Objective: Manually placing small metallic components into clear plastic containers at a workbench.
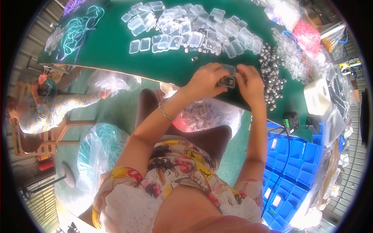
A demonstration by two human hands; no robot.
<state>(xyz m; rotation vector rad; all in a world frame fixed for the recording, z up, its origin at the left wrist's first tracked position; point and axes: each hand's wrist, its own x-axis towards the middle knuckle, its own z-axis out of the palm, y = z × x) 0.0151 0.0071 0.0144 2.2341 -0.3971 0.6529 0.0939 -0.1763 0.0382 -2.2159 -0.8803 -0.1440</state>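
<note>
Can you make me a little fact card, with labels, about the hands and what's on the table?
Left hand: holds a small clear box
Right hand: at the box's right side; touching is hard to tell
Table: green
Beyond the hands: many clear boxes
Right of the hands: many small silvery-dark pieces
Far left: teal cords

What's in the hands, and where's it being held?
A small clear box: the left hand holds its left side; the right hand is at its right side, contact unclear.
</note>
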